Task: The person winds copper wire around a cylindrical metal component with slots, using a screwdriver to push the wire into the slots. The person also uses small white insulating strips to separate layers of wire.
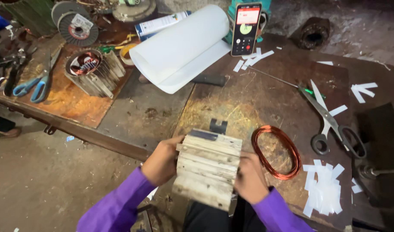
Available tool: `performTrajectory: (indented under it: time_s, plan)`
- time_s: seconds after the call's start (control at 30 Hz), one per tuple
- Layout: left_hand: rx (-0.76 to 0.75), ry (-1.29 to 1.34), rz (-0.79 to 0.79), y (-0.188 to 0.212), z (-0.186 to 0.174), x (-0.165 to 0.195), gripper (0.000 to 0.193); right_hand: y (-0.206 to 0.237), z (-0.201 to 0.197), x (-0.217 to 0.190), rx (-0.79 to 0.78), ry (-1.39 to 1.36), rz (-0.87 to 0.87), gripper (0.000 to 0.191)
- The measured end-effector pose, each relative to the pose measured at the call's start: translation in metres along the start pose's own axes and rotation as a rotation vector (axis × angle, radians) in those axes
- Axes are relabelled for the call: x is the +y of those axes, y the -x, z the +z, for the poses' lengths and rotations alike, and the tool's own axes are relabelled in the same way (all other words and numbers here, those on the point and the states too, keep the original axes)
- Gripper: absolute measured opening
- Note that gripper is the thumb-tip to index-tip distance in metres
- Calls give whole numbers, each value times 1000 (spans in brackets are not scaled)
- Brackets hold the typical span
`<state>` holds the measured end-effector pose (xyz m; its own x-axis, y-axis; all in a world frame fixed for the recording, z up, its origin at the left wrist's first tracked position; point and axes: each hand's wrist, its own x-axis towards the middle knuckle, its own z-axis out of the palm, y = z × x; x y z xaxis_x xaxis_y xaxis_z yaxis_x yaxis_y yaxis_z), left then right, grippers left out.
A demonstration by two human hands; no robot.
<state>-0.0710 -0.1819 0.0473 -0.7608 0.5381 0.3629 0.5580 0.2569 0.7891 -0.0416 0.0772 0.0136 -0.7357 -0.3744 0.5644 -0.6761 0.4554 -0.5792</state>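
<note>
Left hand (161, 161) and right hand (249, 179) clamp opposite sides of finned motor housing (207, 167), each grip closed on it; copper wire coil (276, 151) just beside on tabletop (257, 99).

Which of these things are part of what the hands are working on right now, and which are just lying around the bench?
In hand: finned motor housing, gripped by left hand and right hand.

Lying about: copper wire coil, scissors, paper strips, white sheet roll, phone, second motor housing, blue-handled scissors.
</note>
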Motion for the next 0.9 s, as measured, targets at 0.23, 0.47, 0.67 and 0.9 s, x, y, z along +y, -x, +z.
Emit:
performTrajectory:
  time_s: [0.23, 0.47, 0.67, 0.9]
  plan:
    - [-183, -203, -256, -26, -39, 0, 27, -16, 4, 20, -41, -507, 551, 35]
    - [83, -151, -376, -51, -24, -26, 25, -34, 9, 62, -64, -408, 708, 30]
    - [64, -54, -320, -43, -22, -27, 37, -29, 1, 68, -120, -54, 509, 28]
    - [136, -108, -117, -40, -15, -17, 29, -8, 14, 78, 35, 66, 327, 25]
